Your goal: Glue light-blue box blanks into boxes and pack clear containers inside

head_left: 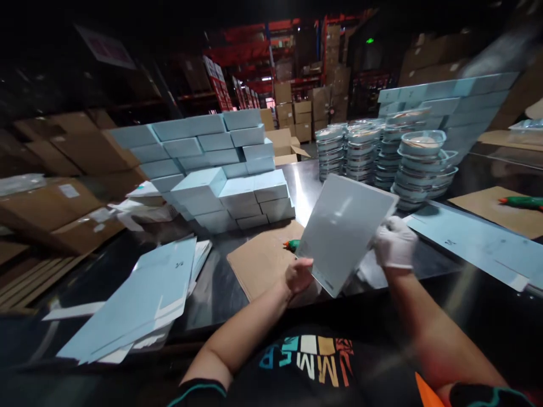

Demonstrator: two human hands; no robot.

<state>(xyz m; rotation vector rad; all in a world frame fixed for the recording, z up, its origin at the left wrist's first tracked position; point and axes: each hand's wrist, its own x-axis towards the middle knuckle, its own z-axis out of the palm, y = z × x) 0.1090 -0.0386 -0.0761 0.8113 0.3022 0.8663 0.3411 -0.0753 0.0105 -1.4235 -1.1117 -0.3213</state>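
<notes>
A dark, glossy table (237, 288) is seen in a dim warehouse, with red racking (254, 51) and brown cartons (297, 113) ranged behind it. A sheet of plain brown cardboard (258, 260) is laid on the table near its front edge, and a green marker (292, 245) rests on it, mostly hidden. A flat, pale grey-blue panel (341, 229), smooth and matt with squared corners, is held tilted above the cardboard. Its lower left corner is pinched by the bare left hand (298, 275), fingers closed on the edge, while its right edge is gripped by the right hand (394, 242), which is covered by a white glove. To the left, loose unfolded blue box blanks (139, 299) are fanned out in a slack heap. Behind them, finished light blue boxes (212, 169) are stacked like bricks. Round, shiny lidded tins (407, 164) are piled in columns at the right rear, with a second wall of blue boxes (449, 104) behind them. Another flat blue blank (475, 243) lies at the right.
</notes>
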